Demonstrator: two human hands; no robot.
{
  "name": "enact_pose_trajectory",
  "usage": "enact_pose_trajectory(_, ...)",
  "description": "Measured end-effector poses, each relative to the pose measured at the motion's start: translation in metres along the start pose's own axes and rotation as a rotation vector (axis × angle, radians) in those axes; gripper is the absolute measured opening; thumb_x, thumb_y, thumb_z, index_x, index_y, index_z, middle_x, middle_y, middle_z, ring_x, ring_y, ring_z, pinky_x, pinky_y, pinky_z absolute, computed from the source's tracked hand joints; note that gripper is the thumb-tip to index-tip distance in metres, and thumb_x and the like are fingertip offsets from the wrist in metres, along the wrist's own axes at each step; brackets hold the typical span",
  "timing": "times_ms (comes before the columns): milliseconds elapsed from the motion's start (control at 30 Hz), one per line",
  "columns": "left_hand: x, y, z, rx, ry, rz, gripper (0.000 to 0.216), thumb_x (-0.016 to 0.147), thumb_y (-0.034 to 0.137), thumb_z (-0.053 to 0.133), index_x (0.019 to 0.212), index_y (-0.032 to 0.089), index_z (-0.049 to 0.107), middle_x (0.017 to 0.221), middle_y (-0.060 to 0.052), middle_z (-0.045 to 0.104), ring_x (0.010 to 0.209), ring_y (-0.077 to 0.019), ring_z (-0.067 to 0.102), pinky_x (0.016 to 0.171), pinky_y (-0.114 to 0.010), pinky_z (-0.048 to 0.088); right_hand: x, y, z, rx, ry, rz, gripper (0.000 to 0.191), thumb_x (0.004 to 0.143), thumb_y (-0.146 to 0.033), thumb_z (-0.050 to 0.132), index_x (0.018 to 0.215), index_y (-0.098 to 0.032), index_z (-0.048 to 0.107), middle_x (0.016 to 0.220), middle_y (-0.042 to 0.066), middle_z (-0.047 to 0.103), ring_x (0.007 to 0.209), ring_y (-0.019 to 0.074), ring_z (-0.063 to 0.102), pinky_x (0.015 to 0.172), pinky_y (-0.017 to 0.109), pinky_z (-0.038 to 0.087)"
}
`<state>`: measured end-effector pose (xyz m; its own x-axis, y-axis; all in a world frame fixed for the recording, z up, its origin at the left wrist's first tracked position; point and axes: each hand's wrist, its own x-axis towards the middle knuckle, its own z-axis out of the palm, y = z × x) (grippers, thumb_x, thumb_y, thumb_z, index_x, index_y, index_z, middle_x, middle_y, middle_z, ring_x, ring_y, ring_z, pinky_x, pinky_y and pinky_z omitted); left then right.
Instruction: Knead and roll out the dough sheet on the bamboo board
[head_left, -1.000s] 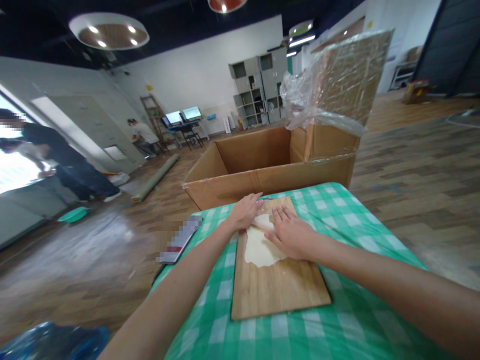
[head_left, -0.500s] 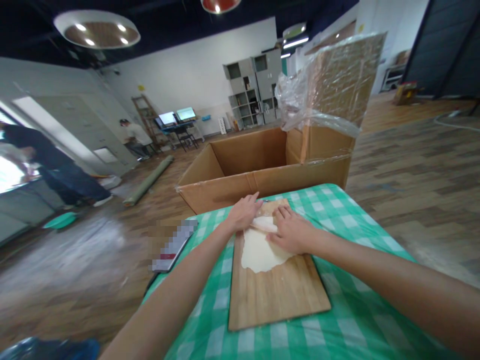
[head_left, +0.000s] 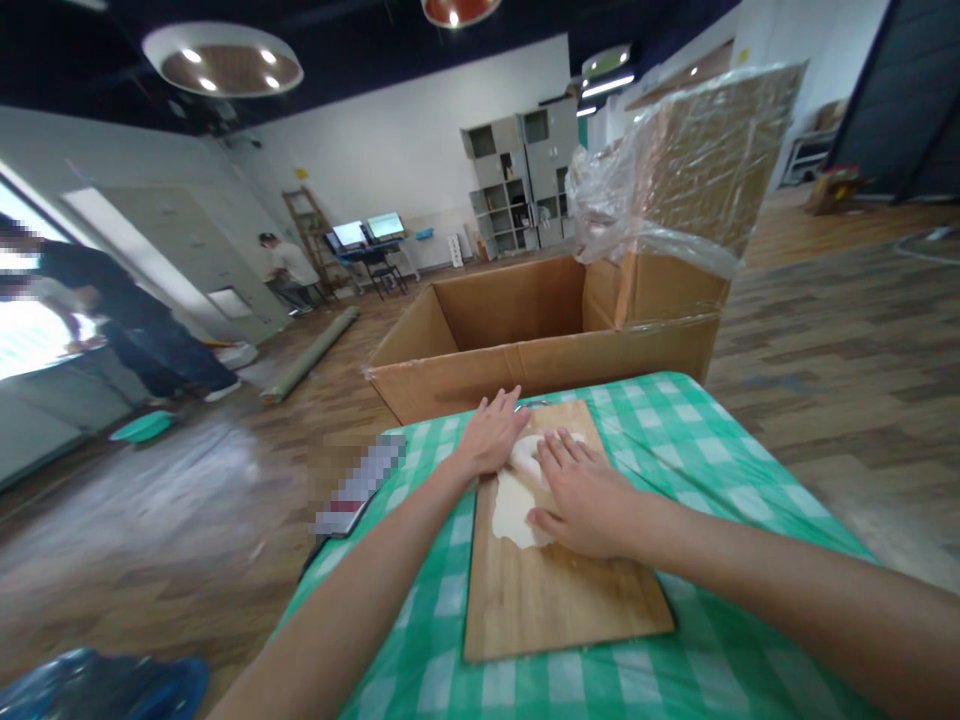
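Observation:
A thin, pale sheet of dough [head_left: 516,513] lies on a wooden cutting board [head_left: 562,612]. Across its upper part is a pale rolling pin [head_left: 527,458], mostly covered by my hands. My left hand [head_left: 491,435] rests over the pin's left end at the board's edge, its fingers stretched forward. Flat over the right side of the pin and dough lies my right hand [head_left: 589,497], with fingers extended and thumb out to the side. Neither hand's fingers wrap around the pin. The board's metal handle [head_left: 534,403] shows beyond my left fingertips.
A green checked cloth [head_left: 720,520] covers the table. A pixelated flat object [head_left: 360,490] is at its left edge. Just beyond stands a large open cardboard box [head_left: 450,380]. A rolled mat [head_left: 311,355] and a green basin [head_left: 142,427] lie on the floor; people are further left.
My right hand has flattened and shifted slightly toward me, covering more dough. My left fingers have opened out more. The whole view has swung a little left.

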<state>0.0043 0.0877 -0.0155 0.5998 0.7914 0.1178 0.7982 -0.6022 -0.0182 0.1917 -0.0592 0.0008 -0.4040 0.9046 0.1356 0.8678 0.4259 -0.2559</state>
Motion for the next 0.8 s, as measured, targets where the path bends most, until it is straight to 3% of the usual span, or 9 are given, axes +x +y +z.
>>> enact_pose_trajectory(133, 0.019, -0.002, -0.001, 0.022, -0.071, 0.102, 0.049, 0.111, 0.034, 0.026, 0.155, 0.023, 0.044, 0.172, -0.013, 0.024, 0.159, -0.0308, 0.022, 0.125, -0.053, 0.021, 0.003, 0.005, -0.003, 0.021, -0.036, 0.059, 0.088, 0.094, -0.057, 0.052, 0.156, 0.005, 0.039, 0.165, 0.031, 0.031, 0.155, 0.0454, 0.024, 0.125, 0.055, 0.022)
enact_pose_trajectory(367, 0.052, 0.010, -0.007, -0.031, -0.153, 0.098, 0.047, 0.110, 0.043, 0.030, 0.153, 0.030, 0.045, 0.171, -0.010, 0.028, 0.156, -0.0306, 0.030, 0.123, -0.052, 0.027, 0.010, 0.036, -0.009, 0.031, -0.062, 0.133, 0.085, 0.098, -0.060, 0.046, 0.153, 0.004, 0.041, 0.163, 0.033, 0.033, 0.155, 0.0463, 0.023, 0.121, 0.057, 0.024)
enact_pose_trajectory(500, 0.062, 0.021, -0.010, -0.091, -0.127, -0.043, 0.059, 0.109, 0.055, 0.021, 0.153, 0.023, 0.042, 0.167, -0.015, 0.035, 0.153, -0.0300, 0.037, 0.120, -0.047, 0.032, 0.016, 0.062, -0.007, -0.002, -0.066, 0.082, 0.081, 0.100, -0.065, 0.043, 0.153, -0.003, 0.044, 0.160, 0.029, 0.039, 0.153, 0.0440, 0.027, 0.120, 0.054, 0.026)
enact_pose_trajectory(667, 0.059, 0.030, -0.008, -0.137, -0.027, -0.357, 0.078, 0.104, 0.066, 0.016, 0.148, 0.006, 0.041, 0.146, -0.029, 0.055, 0.137, -0.0396, 0.055, 0.107, -0.050, 0.045, 0.030, 0.100, -0.008, -0.090, -0.032, -0.043, 0.064, 0.106, -0.060, 0.035, 0.150, -0.016, 0.050, 0.148, 0.024, 0.054, 0.137, 0.0387, 0.051, 0.111, 0.051, 0.038)
enact_pose_trajectory(800, 0.053, 0.038, -0.010, -0.152, 0.034, -0.508, 0.069, 0.105, 0.061, 0.016, 0.135, 0.010, 0.051, 0.132, -0.027, 0.064, 0.122, -0.0383, 0.066, 0.097, -0.047, 0.049, 0.050, 0.128, -0.009, -0.254, 0.014, -0.098, 0.053, 0.110, -0.049, 0.031, 0.143, -0.019, 0.058, 0.138, 0.018, 0.065, 0.132, 0.0358, 0.056, 0.109, 0.050, 0.040)
